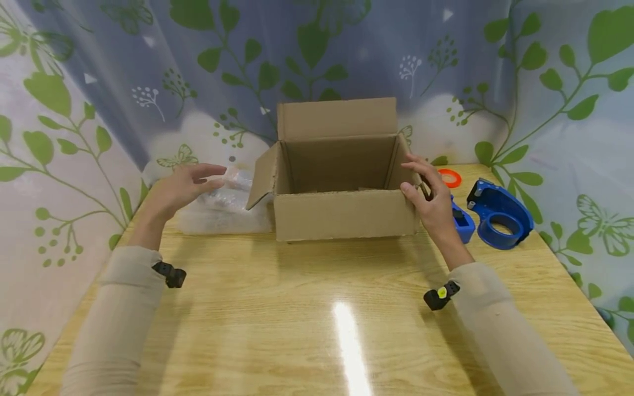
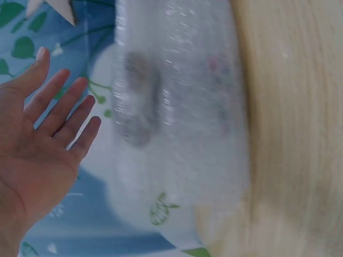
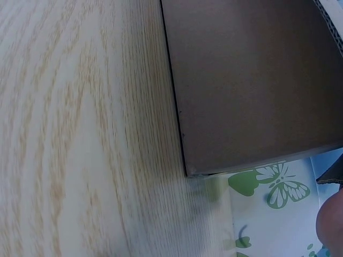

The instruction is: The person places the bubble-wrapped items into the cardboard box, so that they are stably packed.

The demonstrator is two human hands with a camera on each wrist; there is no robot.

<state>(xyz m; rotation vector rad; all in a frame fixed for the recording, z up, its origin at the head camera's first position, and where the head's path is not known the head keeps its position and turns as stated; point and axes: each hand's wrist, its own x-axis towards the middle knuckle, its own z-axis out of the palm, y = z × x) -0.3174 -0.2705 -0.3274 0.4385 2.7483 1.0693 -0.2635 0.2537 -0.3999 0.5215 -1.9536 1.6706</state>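
An open cardboard box [image 1: 346, 217] stands at the back of the table, its rear flap upright and its left flap slanting outward. My right hand [image 1: 437, 208] holds the box at its right side, with the thumb near the front corner and fingers over the side flap. In the right wrist view, only a fingertip [image 3: 329, 222] shows beside the box's corner. Left of the box lie clear bubble-wrapped items [image 1: 223, 214]; what is inside looks blurred. My left hand [image 1: 180, 190] hovers over them, fingers loosely extended and holding nothing.
To the right of the box are a blue tape dispenser [image 1: 500, 217], a smaller blue tool [image 1: 463, 223] partly behind my right hand, and an orange ring [image 1: 449, 178]. A leaf-patterned curtain [image 1: 317, 60] hangs around the wooden table [image 1: 277, 308].
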